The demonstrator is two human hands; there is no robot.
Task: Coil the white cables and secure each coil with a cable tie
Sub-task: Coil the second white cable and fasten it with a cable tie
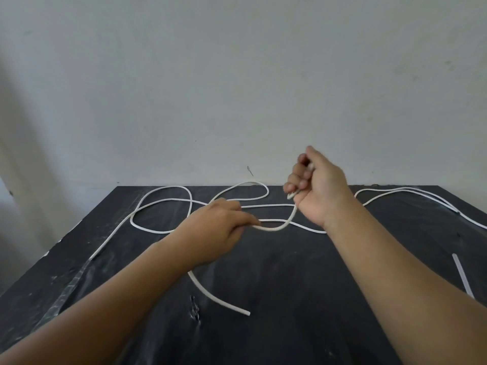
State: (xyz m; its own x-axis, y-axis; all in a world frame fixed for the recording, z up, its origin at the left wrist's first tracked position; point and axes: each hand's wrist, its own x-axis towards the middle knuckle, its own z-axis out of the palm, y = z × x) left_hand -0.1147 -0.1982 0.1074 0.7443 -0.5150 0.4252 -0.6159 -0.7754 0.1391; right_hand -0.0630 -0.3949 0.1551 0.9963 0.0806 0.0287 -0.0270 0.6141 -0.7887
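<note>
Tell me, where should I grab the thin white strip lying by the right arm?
Probably its far end: the cable tie lies flat on the black table, its near end by the right forearm. Come from above and pinch its narrow edges; it's too thin to scoop.

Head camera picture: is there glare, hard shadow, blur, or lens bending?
Head view: soft, even light, no hard shadows; head view: pale sheen streaks on the table near its left edge, no strong glare; head view: the wide lens splays the table's sides; the white cable is crisp, the right hand slightly soft.
</note>
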